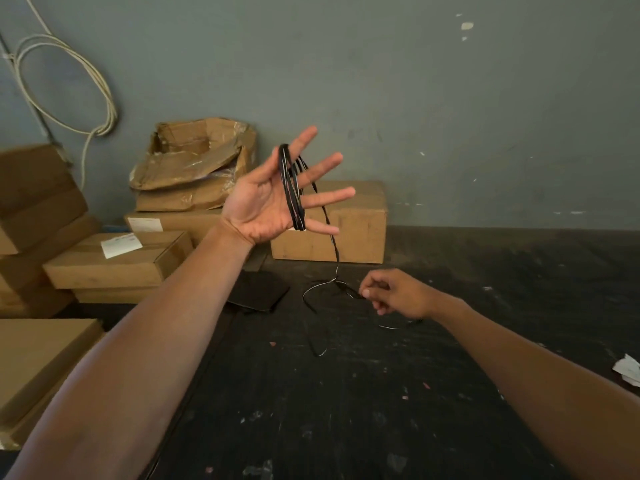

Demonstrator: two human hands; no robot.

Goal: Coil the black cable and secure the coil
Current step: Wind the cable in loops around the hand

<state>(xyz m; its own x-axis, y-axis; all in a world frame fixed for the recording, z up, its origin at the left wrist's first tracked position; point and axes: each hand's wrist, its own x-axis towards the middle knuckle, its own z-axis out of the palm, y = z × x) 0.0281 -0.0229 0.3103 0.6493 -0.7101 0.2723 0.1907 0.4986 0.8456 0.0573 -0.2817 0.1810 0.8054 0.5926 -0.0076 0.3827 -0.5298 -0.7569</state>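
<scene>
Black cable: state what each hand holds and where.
Left hand, fingers spread, carries the black cable coiled around its fingers. Right hand pinches the loose run near the floor.

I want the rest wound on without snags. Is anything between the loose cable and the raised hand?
Nothing visible: the black cable hangs free from the left hand to the right hand, clear of the boxes.

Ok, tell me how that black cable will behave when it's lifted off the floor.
The black cable is probably floppy: it hangs limp from the left hand and lies in loose loops. It is likely light, since spread fingers carry the coil. It may snag near its tangle.
</scene>
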